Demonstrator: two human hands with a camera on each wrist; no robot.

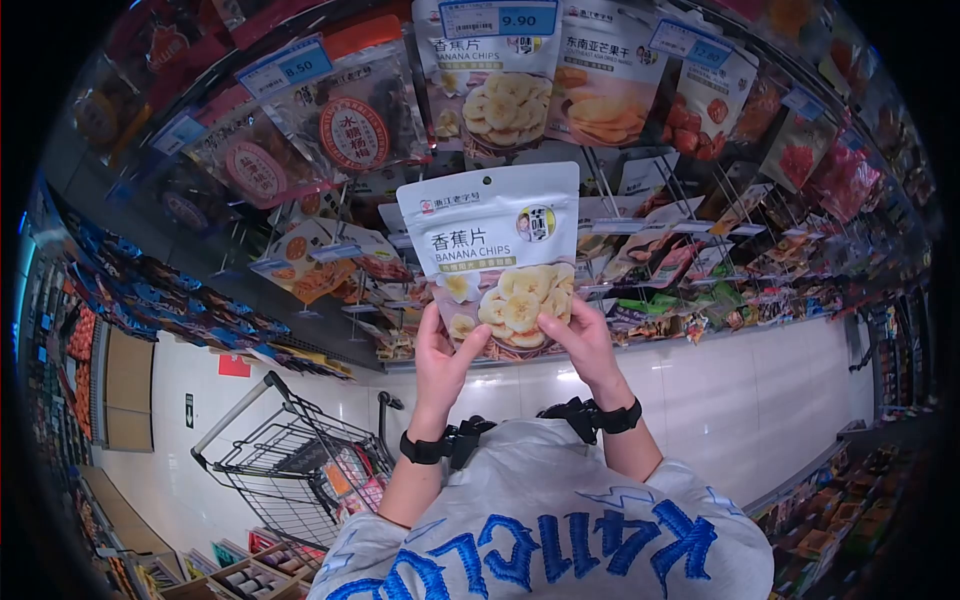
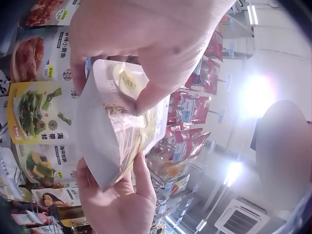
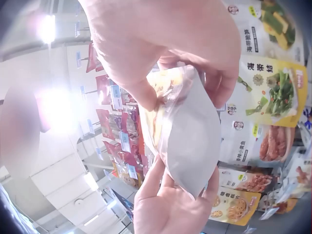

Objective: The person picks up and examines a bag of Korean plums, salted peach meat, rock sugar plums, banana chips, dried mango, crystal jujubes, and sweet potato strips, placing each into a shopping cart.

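Holding a white, matte stand-up pouch printed "BANANA CHIPS" with yellow fruit slices, the bare left hand and the bare right hand grip its two lower corners. Each thumb lies across the front, and the fingers bend round to the back, so both hands are closed only as far as the pouch's thickness allows. The pouch is held up between the person and the shop racks, front toward the head camera, leaning a little to the left; in the wrist views its pale, plain base shows between the hands.

Above it hangs a matching white banana-chip pouch, under a blue-and-white rectangular price label reading 9.90. To the right of that hangs a white-and-orange dried-mango pouch; to the left, a clear plastic packet with a red oval label. The left wrist view also shows a yellow-and-white pouch picturing green kelp knots.

Black bands circle both wrists, below which spreads a pale grey shirt with blue lettering. A black wire shopping trolley stands on the glossy pale floor at left, with colourful packets inside
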